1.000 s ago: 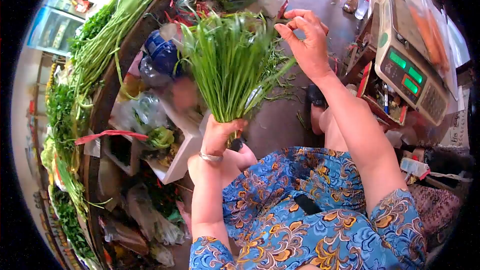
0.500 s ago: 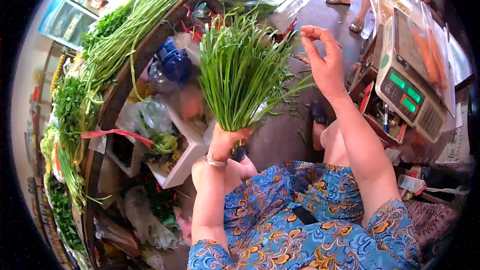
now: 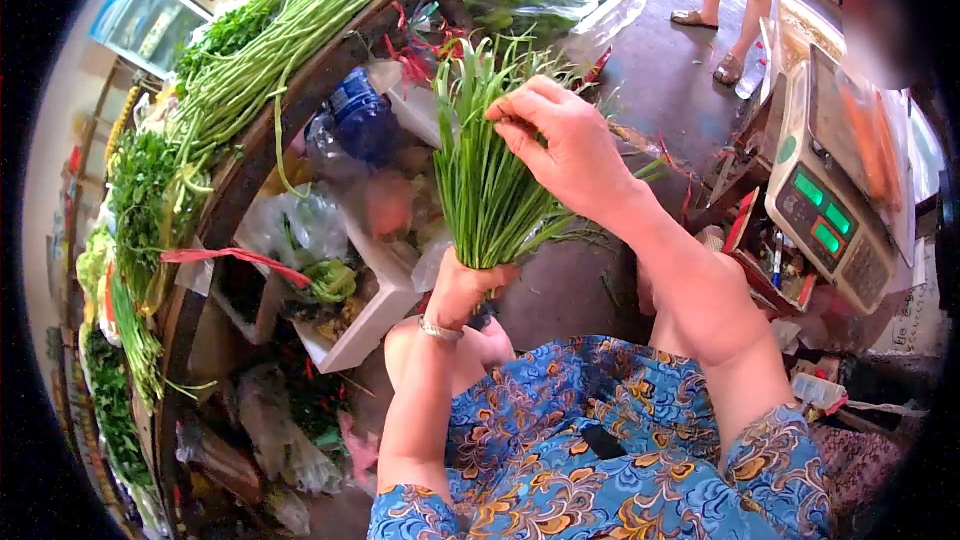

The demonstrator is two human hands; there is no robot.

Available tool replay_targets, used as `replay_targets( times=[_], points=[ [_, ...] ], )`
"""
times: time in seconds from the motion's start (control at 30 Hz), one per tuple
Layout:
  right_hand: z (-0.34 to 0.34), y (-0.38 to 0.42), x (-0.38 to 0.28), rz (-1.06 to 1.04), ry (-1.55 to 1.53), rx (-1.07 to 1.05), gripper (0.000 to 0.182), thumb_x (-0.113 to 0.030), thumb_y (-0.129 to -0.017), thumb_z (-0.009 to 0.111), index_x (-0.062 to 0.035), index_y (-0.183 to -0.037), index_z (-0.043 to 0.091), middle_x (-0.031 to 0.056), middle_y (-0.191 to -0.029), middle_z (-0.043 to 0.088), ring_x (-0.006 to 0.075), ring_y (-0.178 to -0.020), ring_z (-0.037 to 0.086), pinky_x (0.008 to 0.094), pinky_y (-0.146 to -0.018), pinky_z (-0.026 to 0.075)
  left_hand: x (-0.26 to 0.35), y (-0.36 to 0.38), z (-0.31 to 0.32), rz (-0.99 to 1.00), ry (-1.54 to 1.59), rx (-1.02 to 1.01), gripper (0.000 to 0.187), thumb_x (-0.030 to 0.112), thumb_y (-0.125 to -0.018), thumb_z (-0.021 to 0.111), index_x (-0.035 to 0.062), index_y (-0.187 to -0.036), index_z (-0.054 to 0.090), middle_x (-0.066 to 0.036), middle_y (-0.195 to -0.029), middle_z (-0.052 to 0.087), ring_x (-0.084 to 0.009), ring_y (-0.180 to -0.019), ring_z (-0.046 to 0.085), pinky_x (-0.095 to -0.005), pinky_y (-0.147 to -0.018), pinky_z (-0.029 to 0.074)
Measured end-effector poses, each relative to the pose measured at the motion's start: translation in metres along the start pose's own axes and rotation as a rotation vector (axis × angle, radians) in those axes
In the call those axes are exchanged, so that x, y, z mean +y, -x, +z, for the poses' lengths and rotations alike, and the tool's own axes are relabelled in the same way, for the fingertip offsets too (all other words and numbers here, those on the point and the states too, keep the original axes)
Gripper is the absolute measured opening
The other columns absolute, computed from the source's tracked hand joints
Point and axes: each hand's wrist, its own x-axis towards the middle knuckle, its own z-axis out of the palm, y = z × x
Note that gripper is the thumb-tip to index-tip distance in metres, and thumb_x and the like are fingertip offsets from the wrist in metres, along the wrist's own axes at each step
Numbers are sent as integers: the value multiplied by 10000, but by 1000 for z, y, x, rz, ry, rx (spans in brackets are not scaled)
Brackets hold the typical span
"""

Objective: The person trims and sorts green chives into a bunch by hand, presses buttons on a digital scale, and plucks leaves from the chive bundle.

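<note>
A bunch of green garlic chives (image 3: 480, 180) stands upright, its leaves fanning out toward the top. My left hand (image 3: 468, 290), with a bracelet at the wrist, is wrapped round the lower end of the bunch. Over the upper right leaves is my right hand (image 3: 565, 145), thumb and fingertips closed together in a pinch against the leaves. Whether a leaf is between those fingertips is too small to make out. The right hand covers part of the bunch.
A vegetable stand (image 3: 235, 180) at left bears long beans (image 3: 290, 50) and leafy greens. Below it is a white foam box (image 3: 375, 315). At right are a lit scale (image 3: 830, 200) and bagged carrots (image 3: 870, 145). Another person's legs (image 3: 745, 25) stand at the back.
My right hand has swung left and down from beside the bunch onto its upper leaves. The left hand keeps its hold on the chives. The view has shifted slightly.
</note>
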Motion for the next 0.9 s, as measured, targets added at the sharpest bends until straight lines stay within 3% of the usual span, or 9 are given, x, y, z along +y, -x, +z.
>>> replay_targets(
  times=[0.1, 0.27, 0.3, 0.4, 0.43, 0.53, 0.7, 0.8, 0.9],
  points=[
    [-1, 8, 15, -56, 237, -54, 161, -123, -805, 654, -70, -954, 622, 117, -880, 595, 325, -836, 600, 426, -745, 470, -6, -2, -2, -12, -130, 35, 148, 36, -701, 698, 16, -835, 639, -8, -672, 603, -98, -531, 526, -266, -470, 417],
    [0, 10, 26, -99, 300, -93, 188, -149, -782, 682, -93, -951, 622, 86, -832, 573, 289, -817, 601, 408, -743, 453, -11, -6, -3, 11, -184, 50, 158, 103, -705, 738, 33, -822, 660, 10, -657, 600, -74, -553, 518, -267, -477, 421],
    [-2, 8, 25, -131, 312, -107, 137, -147, -789, 674, -101, -908, 622, 81, -813, 561, 276, -801, 600, 401, -720, 454, 4, -3, -2, -149, -243, 7, 234, 30, -708, 699, 36, -935, 640, 14, -774, 616, -105, -667, 545, -276, -583, 461],
    [-8, 6, 25, -177, 274, -144, 69, -149, -809, 653, -94, -822, 612, 82, -808, 547, 270, -777, 595, 392, -698, 453, -6, -7, -2, -42, -261, 22, 214, 63, -706, 711, 42, -911, 650, -2, -732, 613, -117, -626, 555, -276, -549, 451],
    [-11, 6, 24, -188, 242, -137, 92, -149, -815, 652, -74, -822, 600, 96, -806, 535, 292, -747, 594, 404, -676, 463, 8, -4, 2, -155, -202, 13, 184, 82, -714, 716, 41, -882, 651, -5, -727, 613, -118, -622, 560, -278, -551, 455],
    [-17, 10, 23, -121, 112, -191, 104, -141, -831, 644, -53, -843, 589, 112, -817, 537, 325, -731, 595, 413, -647, 475, -1, -7, -3, -95, -63, -34, 185, 90, -712, 724, 33, -869, 645, -8, -722, 615, -114, -615, 557, -275, -542, 445],
    [-24, 18, 13, -6, -45, -261, 82, -113, -845, 621, -44, -862, 580, 123, -837, 556, 347, -749, 603, 414, -634, 483, -8, -7, -4, -169, 12, 112, 257, 56, -709, 743, 26, -944, 644, -19, -781, 643, -131, -651, 590, -280, -560, 465],
    [-28, 19, 14, 10, 33, -173, 71, -97, -819, 617, -46, -842, 574, 129, -803, 542, 350, -718, 596, 418, -619, 480, -7, -5, 7, -73, 119, 183, 164, -6, -730, 706, 12, -862, 610, -38, -662, 591, -127, -528, 546, -268, -462, 404],
    [-25, 19, 21, 16, 107, -38, 65, -81, -799, 617, -44, -821, 569, 136, -779, 522, 356, -698, 586, 422, -606, 474, -7, -5, 6, -94, 109, 130, 153, -3, -730, 707, 15, -849, 613, -35, -672, 593, -132, -533, 550, -271, -464, 409]
  ],
)
